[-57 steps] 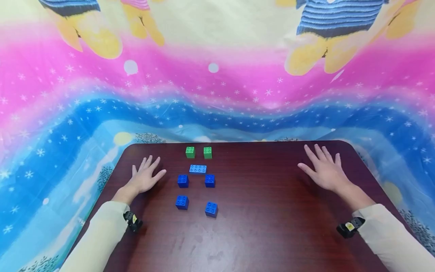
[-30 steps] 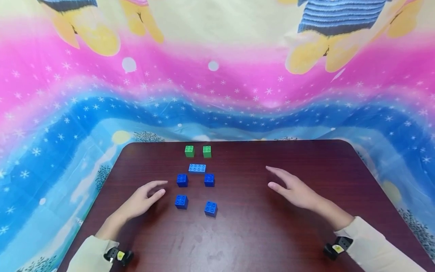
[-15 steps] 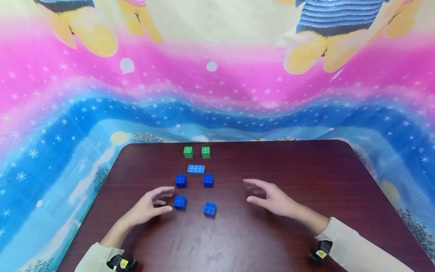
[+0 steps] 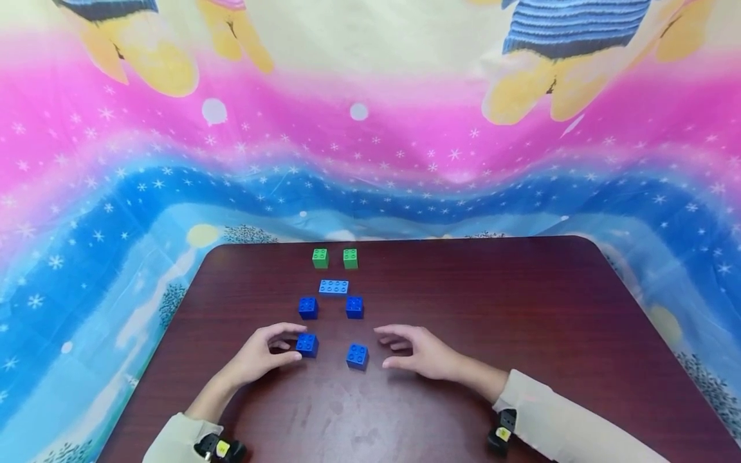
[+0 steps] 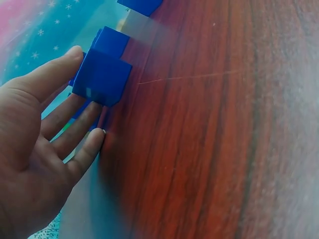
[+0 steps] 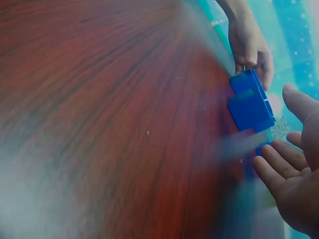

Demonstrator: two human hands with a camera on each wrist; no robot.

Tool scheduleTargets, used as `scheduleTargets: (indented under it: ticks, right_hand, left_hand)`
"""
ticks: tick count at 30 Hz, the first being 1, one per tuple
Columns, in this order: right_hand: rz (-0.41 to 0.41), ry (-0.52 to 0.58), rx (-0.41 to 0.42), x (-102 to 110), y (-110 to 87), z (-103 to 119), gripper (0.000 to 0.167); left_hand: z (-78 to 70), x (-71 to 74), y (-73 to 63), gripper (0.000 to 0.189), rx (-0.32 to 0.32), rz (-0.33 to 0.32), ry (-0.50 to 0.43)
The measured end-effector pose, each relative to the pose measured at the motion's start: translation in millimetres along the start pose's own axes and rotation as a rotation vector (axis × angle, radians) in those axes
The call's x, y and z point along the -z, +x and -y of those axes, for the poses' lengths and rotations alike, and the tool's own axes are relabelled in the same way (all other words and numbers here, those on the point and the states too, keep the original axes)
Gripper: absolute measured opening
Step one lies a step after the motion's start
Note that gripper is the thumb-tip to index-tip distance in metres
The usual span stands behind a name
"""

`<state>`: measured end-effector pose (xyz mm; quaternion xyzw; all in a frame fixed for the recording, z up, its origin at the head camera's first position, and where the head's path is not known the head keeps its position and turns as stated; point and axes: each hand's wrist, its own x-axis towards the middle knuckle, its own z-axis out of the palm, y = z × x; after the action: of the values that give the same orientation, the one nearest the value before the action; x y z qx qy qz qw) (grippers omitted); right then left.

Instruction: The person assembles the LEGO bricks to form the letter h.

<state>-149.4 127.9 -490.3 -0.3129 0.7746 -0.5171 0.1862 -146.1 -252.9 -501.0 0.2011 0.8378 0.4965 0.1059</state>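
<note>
- Left hand (image 4: pixel 257 357): thumb and fingers either side of near-left blue block (image 4: pixel 307 345); can't tell if it's gripping.
- Right hand (image 4: pixel 425 354): loosely curved, holding nothing, just right of near-right blue block (image 4: pixel 357 357), not touching.
- Behind: two more blue blocks (image 4: pixel 308 307), light-blue block (image 4: pixel 334 287), two green blocks (image 4: pixel 320 258).
- All on brown table (image 4: pixel 492 283).

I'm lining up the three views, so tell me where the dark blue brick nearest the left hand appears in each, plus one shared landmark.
Head: the dark blue brick is below centre, slightly left.
Left wrist: the dark blue brick is upper left, foremost.
Right wrist: the dark blue brick is upper right, partly behind a nearer blue brick.
Shared landmark: the left hand, beside it in all three.
</note>
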Motion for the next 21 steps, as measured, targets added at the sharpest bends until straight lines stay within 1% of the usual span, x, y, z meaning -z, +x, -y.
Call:
scheduleTargets:
  ticks: [2, 7, 10, 14, 17, 21]
  right_hand:
    - [0.004, 0.001, -0.008, -5.8, 4.5, -0.8, 0.062]
    - [-0.016, -0.038, -0.003, -20.5, 15.3, -0.7, 0.062]
    - [-0.034, -0.091, 0.015, -29.8, 22.4, -0.2, 0.062]
    - [-0.062, -0.195, 0.032, -41.1, 29.1, 1.5, 0.061]
    - [-0.085, -0.257, 0.022, -47.1, 31.5, 2.2, 0.059]
    - [-0.117, -0.284, -0.001, -50.7, 33.4, 0.4, 0.055]
  left_hand:
    - [0.3, -2.5, 0.8, 0.046, 0.005, -0.005, 0.007]
    - [2.6, -4.4, 2.8, 0.043, -0.014, -0.021, 0.027]
    - [4.5, -4.8, 3.6, 0.039, -0.023, -0.032, 0.031]
    - [6.9, -6.7, 4.1, 0.035, -0.03, -0.053, 0.047]
    - [8.4, -8.4, 4.6, 0.035, -0.036, -0.067, 0.056]
    - [9.1, -10.3, 5.3, 0.036, -0.024, -0.07, 0.051]
